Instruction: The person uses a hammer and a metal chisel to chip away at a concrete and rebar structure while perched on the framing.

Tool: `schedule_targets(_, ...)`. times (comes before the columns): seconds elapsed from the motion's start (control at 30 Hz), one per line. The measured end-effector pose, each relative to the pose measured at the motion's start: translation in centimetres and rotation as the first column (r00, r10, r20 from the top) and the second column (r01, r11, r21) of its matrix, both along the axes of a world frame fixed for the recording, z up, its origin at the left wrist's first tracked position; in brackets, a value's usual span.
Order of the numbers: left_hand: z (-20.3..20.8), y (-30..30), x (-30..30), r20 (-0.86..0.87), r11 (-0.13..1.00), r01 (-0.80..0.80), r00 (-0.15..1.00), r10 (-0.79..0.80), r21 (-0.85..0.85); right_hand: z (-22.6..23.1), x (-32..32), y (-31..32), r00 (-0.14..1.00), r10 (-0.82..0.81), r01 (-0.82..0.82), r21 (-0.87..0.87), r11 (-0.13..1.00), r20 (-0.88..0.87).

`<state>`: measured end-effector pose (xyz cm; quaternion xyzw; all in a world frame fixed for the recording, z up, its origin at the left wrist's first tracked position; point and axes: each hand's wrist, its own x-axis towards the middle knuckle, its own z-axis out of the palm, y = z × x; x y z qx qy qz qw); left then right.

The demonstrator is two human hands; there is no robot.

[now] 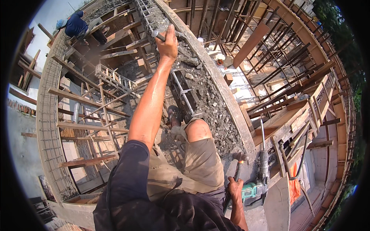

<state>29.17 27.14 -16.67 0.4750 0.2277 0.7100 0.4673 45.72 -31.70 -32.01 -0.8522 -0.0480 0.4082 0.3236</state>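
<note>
My left hand [168, 47] is stretched far forward over the broken concrete beam, its fingers closed round a dark chisel-like bar [156, 35] with a round grey end. The bar's other end is hidden. Low on the right, my right hand [235, 186] grips the dark handle of a hammer [241, 157], head up. Just beside that hand lies a green demolition hammer [252, 190], its long pointed bit directed away from me. Chipped concrete rubble [219, 101] covers the beam between my hands, and steel reinforcing bars [179, 85] show in an opened stretch.
A smooth concrete edge [216, 69] runs along the beam's right side. Left of it, timber props and planks [92, 102] cross a deep gap, with a ladder [115, 79]. Another person [75, 26] crouches at the far left. Rebar mesh [50, 127] lines the left formwork.
</note>
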Motion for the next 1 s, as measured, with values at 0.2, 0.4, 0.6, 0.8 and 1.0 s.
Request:
schedule_targets(0.2,4.0,-5.1,-5.7,-0.03,0.997,-0.068,0.997,0.069,0.03,-1.2,0.2,-0.3,0.997,0.038,-0.038,0.002,0.999,0.062)
schedule_targets(0.4,7.2,-6.9,-3.1,0.129,0.962,-0.194,0.977,0.172,0.193,-0.3,0.4,0.4,1.0,0.022,-0.022,-0.016,1.0,-0.018)
schedule_targets(0.6,-2.1,-3.4,0.5,-0.069,0.999,-0.043,0.997,0.043,0.001,-1.7,0.4,-0.3,0.997,0.079,-0.079,0.033,0.996,0.022)
schedule_targets(0.8,-0.2,-7.1,-4.4,-0.074,0.997,0.081,0.994,-0.081,0.0,-1.4,0.4,-0.5,0.995,0.06,-0.063,0.028,0.998,0.081)
schedule_targets(1.0,1.9,-6.2,-12.6,-0.58,0.852,-0.406,0.624,0.523,0.33,-1.2,0.3,-0.1,0.995,0.093,-0.093,-0.008,0.996,0.042)
